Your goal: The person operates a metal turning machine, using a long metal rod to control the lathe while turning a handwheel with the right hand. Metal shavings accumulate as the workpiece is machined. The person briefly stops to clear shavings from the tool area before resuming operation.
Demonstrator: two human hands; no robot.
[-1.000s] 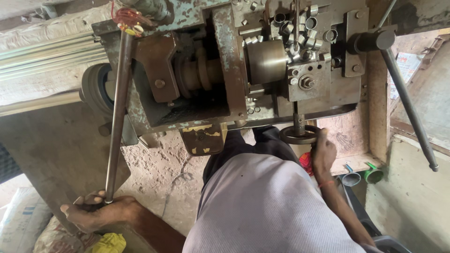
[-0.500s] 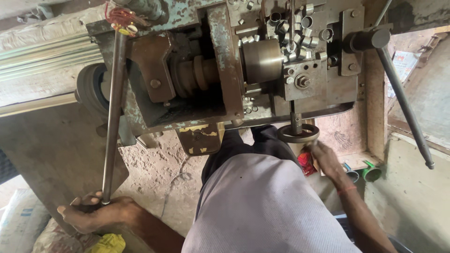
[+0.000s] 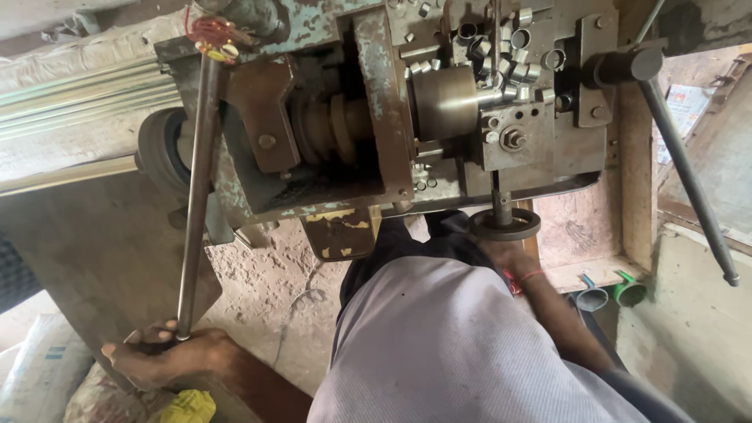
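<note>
Head view, steeply down, close above machine point(image 3: 439, 117)

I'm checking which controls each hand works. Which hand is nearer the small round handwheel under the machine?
Right. The right hand sits just below the handwheel, seemingly touching its rim. The left hand is far off at lower left, gripping the long lever's end.

I see a rough, pitted concrete floor point(image 3: 266, 274) below, a pale woven plastic sack point(image 3: 35, 376) at lower left, and a wooden plank frame point(image 3: 636, 180) on the right, in daylight.
</note>
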